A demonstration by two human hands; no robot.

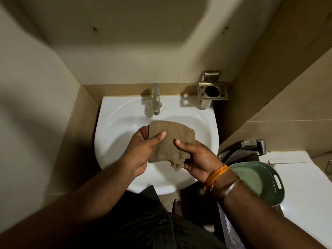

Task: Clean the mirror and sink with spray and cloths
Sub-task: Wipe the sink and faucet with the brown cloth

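Observation:
A brown cloth [172, 139] is held over the bowl of the white sink [115, 126]. My left hand [143, 150] pinches its left edge, thumb on top. My right hand [197, 159] grips its lower right part, thumb pressed on the fabric and fingers curled under a frayed corner. The chrome tap [156, 99] stands at the back of the sink, with no water running that I can see. No spray bottle and no mirror glass appear in this view.
A steel tumbler holder [212, 90] is fixed to the wall at the back right. A green plastic basin [260, 182] sits at the right, beside a white toilet tank [301, 186] and a wall tap [260, 144]. Beige walls close in on both sides.

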